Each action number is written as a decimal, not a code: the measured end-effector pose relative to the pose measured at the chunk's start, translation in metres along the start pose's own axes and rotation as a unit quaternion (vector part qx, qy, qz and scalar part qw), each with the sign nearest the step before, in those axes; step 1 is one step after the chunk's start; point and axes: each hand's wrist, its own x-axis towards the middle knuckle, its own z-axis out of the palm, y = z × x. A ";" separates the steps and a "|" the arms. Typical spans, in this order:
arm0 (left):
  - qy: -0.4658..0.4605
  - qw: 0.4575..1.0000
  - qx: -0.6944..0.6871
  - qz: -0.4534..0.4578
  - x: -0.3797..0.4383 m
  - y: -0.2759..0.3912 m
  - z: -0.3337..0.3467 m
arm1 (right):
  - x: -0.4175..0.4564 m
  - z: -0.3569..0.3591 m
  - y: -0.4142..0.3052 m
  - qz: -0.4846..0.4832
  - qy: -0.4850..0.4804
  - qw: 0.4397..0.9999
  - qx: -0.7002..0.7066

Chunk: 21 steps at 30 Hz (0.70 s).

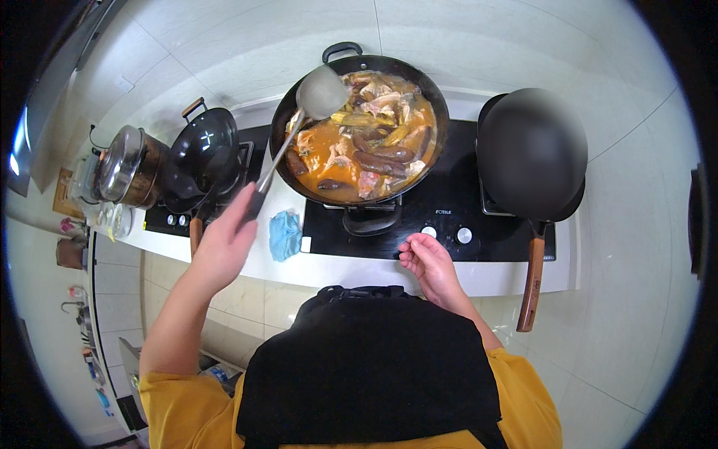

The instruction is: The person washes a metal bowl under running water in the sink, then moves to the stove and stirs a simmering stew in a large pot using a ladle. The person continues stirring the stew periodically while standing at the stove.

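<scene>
My left hand (227,241) grips the black handle of a metal wok spatula (322,92). The spatula's broad blade is raised over the left side of a large black wok (280,174). Inside the wok, an orange-brown broth holds pale meat pieces (339,154), dark brown sausage-like pieces (381,164) and yellowish strips (364,119). Loosely curled, my right hand (431,261) is at the cooktop's front edge, just below a silver control knob (429,231). Nothing shows between its fingers.
A blue cloth (285,236) lies on the white counter (261,264) left of the black gas cooktop (449,185). To the right, a black pan (530,154), partly blurred, extends its wooden handle (532,286) past the counter edge. Leftward are another wok (205,151) and a lidded pot (126,168).
</scene>
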 end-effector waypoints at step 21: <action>-0.111 0.891 -0.377 -0.228 -0.009 -0.025 0.007 | 0.002 0.003 0.006 0.004 -0.001 1.000 -0.006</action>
